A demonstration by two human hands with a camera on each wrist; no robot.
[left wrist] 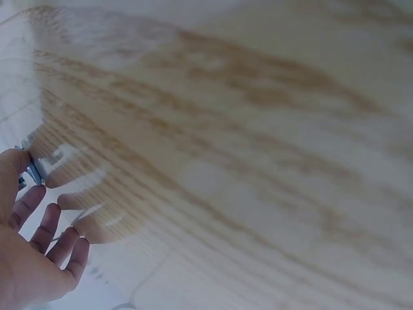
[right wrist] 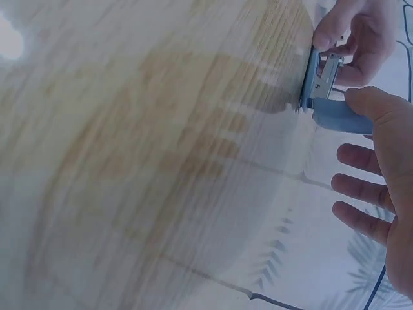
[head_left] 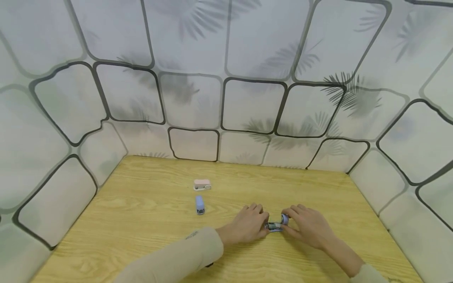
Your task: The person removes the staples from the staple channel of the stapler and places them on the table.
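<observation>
A blue stapler lies on the table between my hands, its cover swung up and its metal inside exposed. My left hand pinches the stapler's left end between thumb and index finger. With thumb and forefinger, my right hand grips the raised blue cover at the other end. The right wrist view shows the metal magazine between both hands, and the right hand's other fingers spread apart. In the left wrist view only a small part of the stapler shows beside the thumb.
Left of my hands, a second blue stapler lies on the wooden table. Behind it is a pink and white stapler. Patterned cloth hangs around the back and sides of the table.
</observation>
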